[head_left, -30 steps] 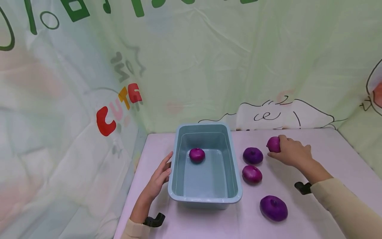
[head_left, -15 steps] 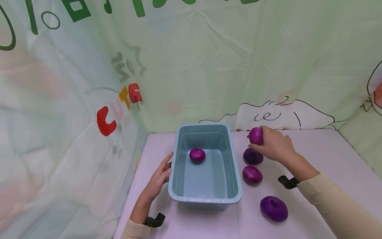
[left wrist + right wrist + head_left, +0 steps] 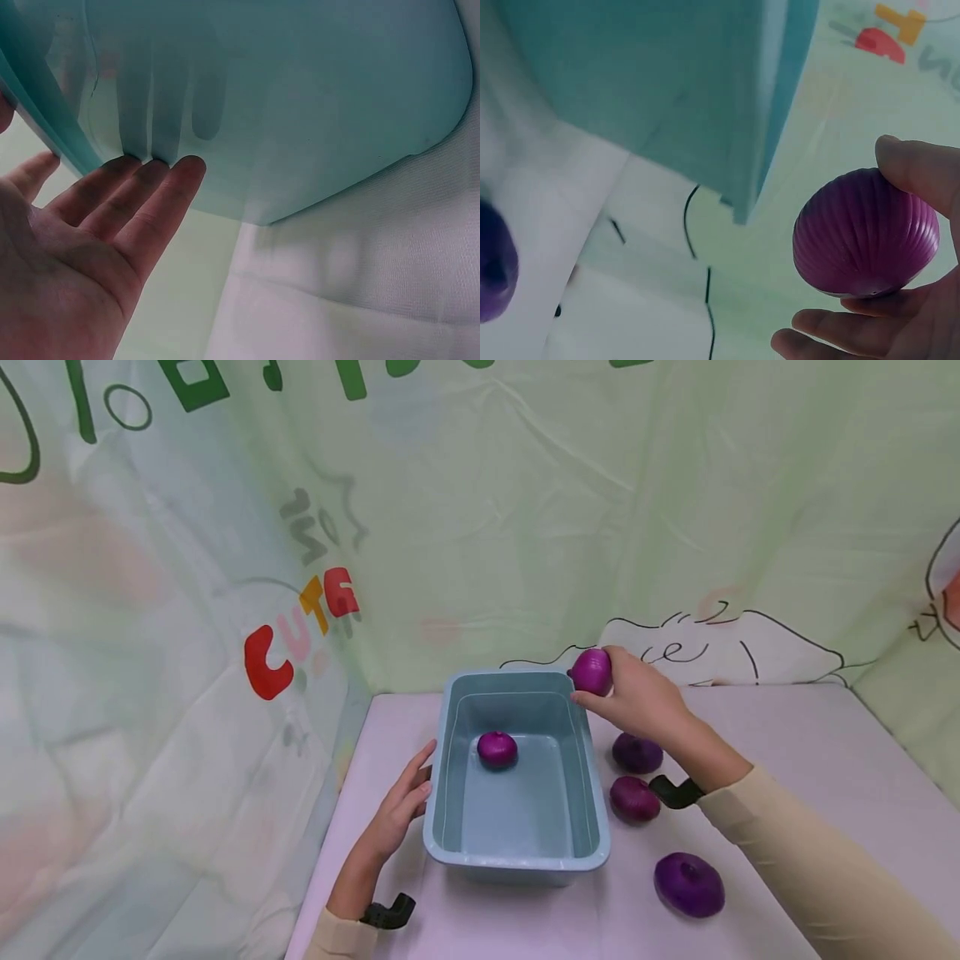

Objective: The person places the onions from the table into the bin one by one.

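A purple onion (image 3: 592, 672) is gripped by my right hand (image 3: 641, 693) at the far right corner of the blue plastic bin (image 3: 517, 863). In the right wrist view the held onion (image 3: 866, 232) sits between thumb and fingers, apart from the bin wall (image 3: 652, 90). One more onion (image 3: 497, 750) lies inside the bin, left of its middle. My left hand (image 3: 397, 810) is at the bin's left side; in the left wrist view its straight fingers (image 3: 161, 210) touch the outer wall (image 3: 315, 112).
Right of the bin, a dark purple onion (image 3: 637, 753) and a magenta onion (image 3: 634, 800) lie close together. Nearer the front is a larger, flatter dark onion (image 3: 689, 885). A printed curtain (image 3: 480, 527) hangs behind and left of the white table (image 3: 517, 927).
My right hand has carried its onion leftward and up, from the right of the table to the bin's far right corner. The left hand and the bin stay put.
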`<action>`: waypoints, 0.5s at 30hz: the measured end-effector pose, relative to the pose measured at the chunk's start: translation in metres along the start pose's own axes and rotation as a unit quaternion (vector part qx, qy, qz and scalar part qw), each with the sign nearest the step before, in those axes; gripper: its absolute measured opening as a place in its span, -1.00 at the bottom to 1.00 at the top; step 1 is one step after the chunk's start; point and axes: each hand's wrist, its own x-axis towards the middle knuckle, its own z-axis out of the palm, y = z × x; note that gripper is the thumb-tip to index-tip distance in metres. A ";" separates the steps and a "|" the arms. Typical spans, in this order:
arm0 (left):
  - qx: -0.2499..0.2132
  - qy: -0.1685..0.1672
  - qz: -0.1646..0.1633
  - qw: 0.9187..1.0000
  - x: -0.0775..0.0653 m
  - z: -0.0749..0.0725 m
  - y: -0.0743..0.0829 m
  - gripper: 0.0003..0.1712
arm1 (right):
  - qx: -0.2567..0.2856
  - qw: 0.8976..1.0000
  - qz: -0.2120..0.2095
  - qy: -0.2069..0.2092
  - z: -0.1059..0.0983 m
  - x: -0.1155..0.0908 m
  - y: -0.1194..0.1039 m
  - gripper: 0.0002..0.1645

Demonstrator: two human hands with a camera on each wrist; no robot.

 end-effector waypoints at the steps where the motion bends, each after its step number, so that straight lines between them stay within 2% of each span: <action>1: 0.000 0.000 0.000 1.000 0.000 0.000 0.000 -0.30 | 0.005 1.000 0.000 -0.003 0.000 0.002 -0.004 0.09; 9: 0.001 0.003 -0.005 1.000 0.000 0.000 0.000 -0.31 | 0.053 0.998 -0.006 -0.038 0.005 0.019 -0.033 0.13; 15: 0.007 0.007 -0.007 1.000 0.000 0.000 0.000 -0.31 | 0.106 0.992 -0.011 -0.059 0.018 0.033 -0.048 0.16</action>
